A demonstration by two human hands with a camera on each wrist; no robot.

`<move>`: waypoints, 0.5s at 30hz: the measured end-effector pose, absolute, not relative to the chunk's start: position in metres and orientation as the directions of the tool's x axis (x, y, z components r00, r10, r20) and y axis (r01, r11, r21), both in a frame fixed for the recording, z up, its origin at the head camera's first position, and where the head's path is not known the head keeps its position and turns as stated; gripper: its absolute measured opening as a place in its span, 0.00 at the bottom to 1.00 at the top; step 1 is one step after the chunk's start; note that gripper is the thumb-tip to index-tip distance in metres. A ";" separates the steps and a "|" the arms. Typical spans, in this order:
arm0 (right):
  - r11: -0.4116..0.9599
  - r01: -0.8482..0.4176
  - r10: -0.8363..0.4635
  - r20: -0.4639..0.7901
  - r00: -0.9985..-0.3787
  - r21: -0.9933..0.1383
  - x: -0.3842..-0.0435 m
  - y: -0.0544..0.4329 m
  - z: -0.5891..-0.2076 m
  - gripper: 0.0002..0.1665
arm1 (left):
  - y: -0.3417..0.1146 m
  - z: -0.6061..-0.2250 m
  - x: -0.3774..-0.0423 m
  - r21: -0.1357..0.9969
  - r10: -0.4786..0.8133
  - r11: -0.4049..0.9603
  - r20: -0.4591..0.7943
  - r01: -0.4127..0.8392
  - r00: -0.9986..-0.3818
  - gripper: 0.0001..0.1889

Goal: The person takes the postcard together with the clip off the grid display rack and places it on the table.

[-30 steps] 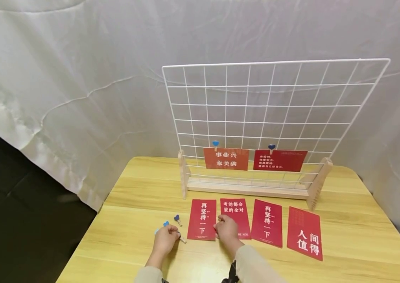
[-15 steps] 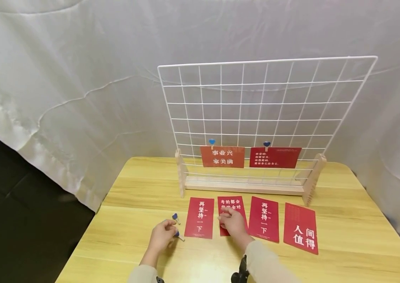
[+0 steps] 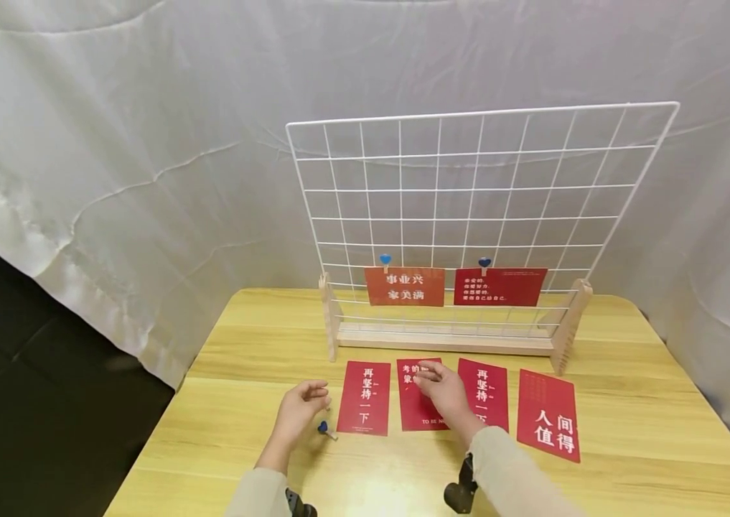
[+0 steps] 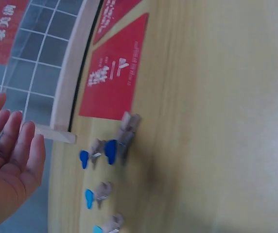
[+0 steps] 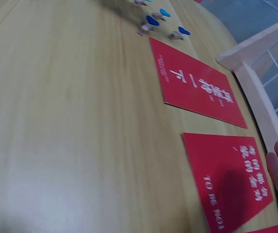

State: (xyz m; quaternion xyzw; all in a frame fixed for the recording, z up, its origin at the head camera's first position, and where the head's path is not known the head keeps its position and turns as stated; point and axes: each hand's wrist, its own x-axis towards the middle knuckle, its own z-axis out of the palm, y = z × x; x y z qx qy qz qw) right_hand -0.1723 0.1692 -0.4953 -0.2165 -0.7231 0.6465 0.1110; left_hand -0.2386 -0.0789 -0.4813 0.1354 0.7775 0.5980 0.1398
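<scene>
Nothing is held in my left hand (image 3: 296,416), which hovers above several heart-topped wooden clothespins at the left; its fingers are loosely bent in the left wrist view. One dark blue clothespin (image 4: 124,136) lies close to the leftmost red card (image 3: 365,409), and a light blue clothespin (image 4: 101,192) lies farther off. Over the second red card (image 3: 419,413), my right hand (image 3: 447,396) hangs with relaxed fingers, casting a shadow on it in the right wrist view. Two more red cards, a third card (image 3: 484,384) and a fourth card (image 3: 548,409), lie to the right.
Behind the cards stands a white wire grid (image 3: 468,172) in a wooden base (image 3: 442,341). Two clipped cards hang on it, an orange-red card (image 3: 405,287) and a dark red card (image 3: 520,287). A pale curtain (image 3: 164,215) hangs behind the wooden table (image 3: 242,359).
My right hand has moved rightward from the second card's left edge to above its middle. My left hand has lifted off the clothespins, uncovering the dark blue one near it.
</scene>
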 end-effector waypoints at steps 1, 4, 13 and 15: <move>0.080 0.170 0.459 -0.115 -0.881 -0.982 -0.173 0.172 -0.494 0.21 | -0.077 -0.480 -0.240 0.969 0.380 0.242 -0.052 0.045 -0.923 0.16; 0.103 0.175 0.466 -0.108 -0.878 -0.979 -0.173 0.179 -0.488 0.21 | -0.072 -0.475 -0.244 0.971 0.387 0.235 -0.046 0.050 -0.921 0.16; 0.156 0.150 0.459 -0.063 -0.886 -0.976 -0.177 0.199 -0.465 0.21 | -0.051 -0.454 -0.258 0.968 0.423 0.220 0.019 0.123 -0.906 0.16; 0.165 0.122 0.454 -0.034 -0.890 -0.979 -0.178 0.203 -0.460 0.21 | -0.047 -0.448 -0.261 0.967 0.432 0.212 0.033 0.137 -0.901 0.16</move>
